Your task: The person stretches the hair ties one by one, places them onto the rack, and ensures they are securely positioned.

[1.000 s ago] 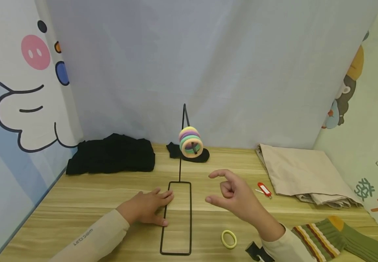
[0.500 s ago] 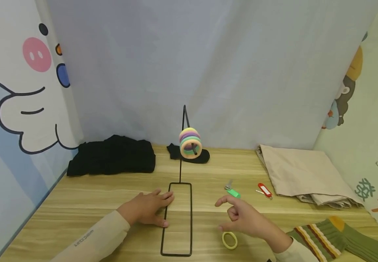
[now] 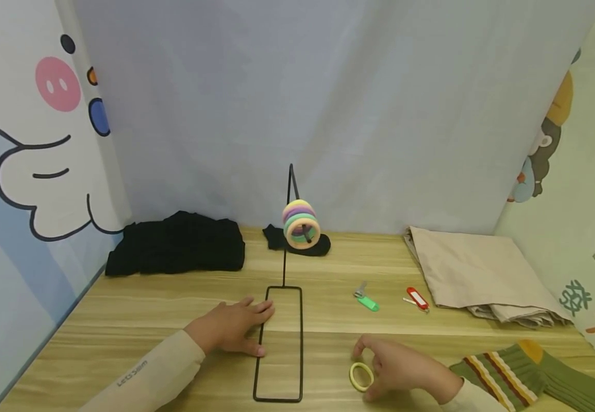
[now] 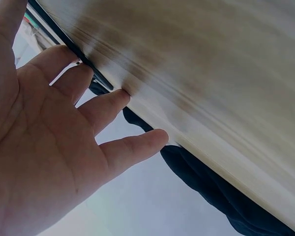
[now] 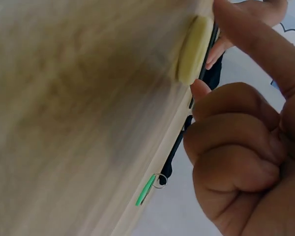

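Note:
A pale yellow ring (image 3: pixel 353 380) lies flat on the wooden table. Around it stand the thumb and index finger of my right hand (image 3: pixel 400 366), one on each side; the right wrist view shows the ring (image 5: pixel 194 51) between them and the other fingers curled. Whether the fingertips touch it I cannot tell. My left hand (image 3: pixel 230 327) rests with spread fingers at the left side of a black wire stand (image 3: pixel 301 343). Several pastel rings (image 3: pixel 297 213) hang on the stand's raised arm. In the left wrist view, the left hand (image 4: pixel 54 123) holds nothing.
A key with a green tag (image 3: pixel 367 303) and one with a red tag (image 3: pixel 417 298) lie beyond the right hand. Green striped socks (image 3: pixel 513 372) are at right, a folded beige cloth (image 3: pixel 477 269) behind. Folded black cloth (image 3: pixel 178 243) and a black sock (image 3: pixel 320 245) sit at the back.
My right hand has come down and toward me, from above the table to around the yellow ring, uncovering the green-tagged key. The left hand and the stand have stayed put.

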Demonstrator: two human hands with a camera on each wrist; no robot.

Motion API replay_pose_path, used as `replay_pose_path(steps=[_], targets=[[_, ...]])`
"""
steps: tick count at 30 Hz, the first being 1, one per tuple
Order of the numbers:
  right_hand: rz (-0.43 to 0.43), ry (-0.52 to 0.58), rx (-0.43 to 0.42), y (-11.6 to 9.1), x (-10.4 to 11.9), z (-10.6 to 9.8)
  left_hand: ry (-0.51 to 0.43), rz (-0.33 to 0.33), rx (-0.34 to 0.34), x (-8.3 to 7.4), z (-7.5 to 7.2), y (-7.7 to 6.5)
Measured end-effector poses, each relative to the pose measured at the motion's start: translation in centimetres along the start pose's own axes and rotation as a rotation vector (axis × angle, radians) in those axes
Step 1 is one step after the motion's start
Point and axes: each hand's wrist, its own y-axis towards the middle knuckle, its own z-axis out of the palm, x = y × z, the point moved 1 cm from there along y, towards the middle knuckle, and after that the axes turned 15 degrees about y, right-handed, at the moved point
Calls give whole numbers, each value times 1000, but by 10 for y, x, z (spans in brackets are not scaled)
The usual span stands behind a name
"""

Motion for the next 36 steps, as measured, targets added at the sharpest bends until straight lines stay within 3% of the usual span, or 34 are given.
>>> replay_pose_path(steps=[12, 19, 30, 36], targets=[[7, -81, -7, 0, -1, 2, 1, -5, 3, 0, -2, -1], [-25, -69, -1, 1, -1, 7, 0, -3, 6, -1, -2, -2], [-149, 21, -99, 6, 18, 17, -12, 6, -7, 0, -2, -3], [-295, 77, -192, 4, 41, 21, -17, 11, -9, -1, -2, -4]])
